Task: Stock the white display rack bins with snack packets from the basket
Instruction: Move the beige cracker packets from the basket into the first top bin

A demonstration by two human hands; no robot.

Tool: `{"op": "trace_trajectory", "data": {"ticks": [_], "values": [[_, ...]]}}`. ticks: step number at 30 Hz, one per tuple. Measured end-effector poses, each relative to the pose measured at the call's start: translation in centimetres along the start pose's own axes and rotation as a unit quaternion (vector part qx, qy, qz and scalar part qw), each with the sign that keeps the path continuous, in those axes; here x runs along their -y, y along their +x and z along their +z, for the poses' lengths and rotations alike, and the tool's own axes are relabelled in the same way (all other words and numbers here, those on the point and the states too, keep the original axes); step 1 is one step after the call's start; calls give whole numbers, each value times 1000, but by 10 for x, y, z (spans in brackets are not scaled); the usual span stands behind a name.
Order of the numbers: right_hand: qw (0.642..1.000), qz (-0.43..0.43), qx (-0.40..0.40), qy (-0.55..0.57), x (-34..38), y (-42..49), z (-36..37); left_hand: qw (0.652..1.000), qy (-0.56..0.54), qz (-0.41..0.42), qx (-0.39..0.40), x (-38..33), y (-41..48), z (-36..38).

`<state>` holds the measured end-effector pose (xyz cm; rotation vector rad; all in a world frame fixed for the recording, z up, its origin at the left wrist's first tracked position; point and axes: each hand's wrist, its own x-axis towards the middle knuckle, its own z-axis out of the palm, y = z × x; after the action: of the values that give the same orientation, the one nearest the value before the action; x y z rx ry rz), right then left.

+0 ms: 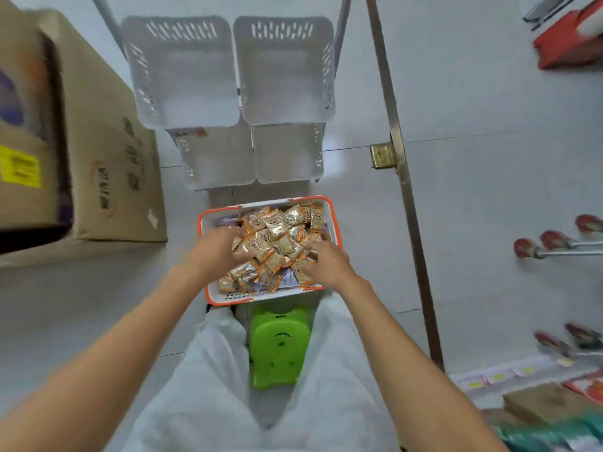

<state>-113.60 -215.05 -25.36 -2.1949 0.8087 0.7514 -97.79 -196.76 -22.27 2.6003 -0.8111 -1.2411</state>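
Currently both hands are down in the orange-rimmed basket [336, 223], which sits on the floor at 12 o'clock from a green stool [277, 347]. Left hand [217, 247] lies at 9 o'clock on the heap of snack packets [277, 236], right hand [326, 262] at 4 o'clock; fingers curl into the packets, grip cannot be told through blur. White rack bins [182, 76] stand beyond at 12 o'clock, a cardboard box [98, 141] at 10 o'clock.

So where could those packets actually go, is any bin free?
All four white rack bins look bare: upper left bin, upper right bin, lower left bin, lower right bin. The basket is crowded, with the packets heaped and both the left hand and right hand in it.
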Motion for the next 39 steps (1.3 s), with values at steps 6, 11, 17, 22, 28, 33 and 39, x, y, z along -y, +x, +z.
{"op": "trace_trajectory", "data": {"ticks": [6, 11, 17, 22, 28, 33, 39], "values": [[999, -14, 30, -5, -38, 84, 39, 995, -71, -66, -26, 24, 61, 70], [998, -38, 31, -48, -63, 152, 88, 996, -61, -51, -45, 57, 119, 123], [993, -97, -36, -62, -89, 260, 124, 995, -22, -19, -93, 100, 209, 162], [975, -175, -123, -58, -102, 330, 155, 985, -10, 19, -172, 116, 276, 203], [965, -214, -115, -98, -88, 348, 188, 968, -44, 46, -244, 126, 296, 239], [945, -212, -202, 144, -78, 328, 186, 937, -148, 63, -312, 119, 274, 245], [895, -262, -76, 353, -65, 296, 134, 873, -441, 119, -169, 87, 263, 223]]}}
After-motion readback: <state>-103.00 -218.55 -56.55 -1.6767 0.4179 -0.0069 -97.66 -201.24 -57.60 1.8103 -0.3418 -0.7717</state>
